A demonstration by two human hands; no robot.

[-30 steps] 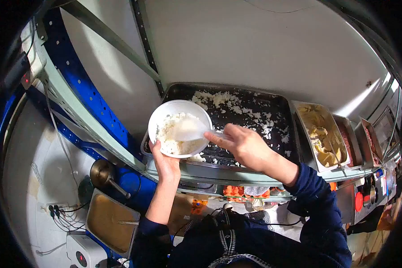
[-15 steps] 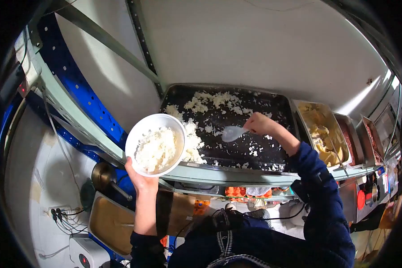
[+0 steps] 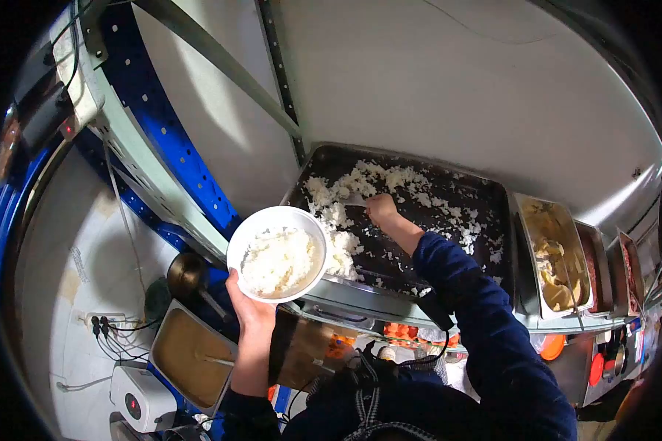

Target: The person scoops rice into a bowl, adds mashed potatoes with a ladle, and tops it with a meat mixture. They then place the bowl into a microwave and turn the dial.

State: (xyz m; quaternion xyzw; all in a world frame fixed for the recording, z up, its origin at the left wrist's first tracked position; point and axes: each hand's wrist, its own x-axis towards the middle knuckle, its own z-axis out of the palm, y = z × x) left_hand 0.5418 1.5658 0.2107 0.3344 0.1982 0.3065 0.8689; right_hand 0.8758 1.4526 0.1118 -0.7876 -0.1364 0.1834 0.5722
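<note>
My left hand holds a white bowl from below; the bowl is filled with white rice and hangs over the near left corner of a large dark tray. My right hand reaches into the tray's left part and grips a white spoon, whose bowl end lies in the clumps of rice scattered over the tray. A heap of rice sits just right of the white bowl.
Right of the dark tray stand metal pans, the nearest with yellow food. Below left are a brown-filled pan, a ladle, a white device and a wall socket with plugs. A blue perforated frame runs along the left.
My right hand took the spoon out of the bowl and moved it into the tray, then left to the rice clumps. The bowl dropped lower, away from the tray.
</note>
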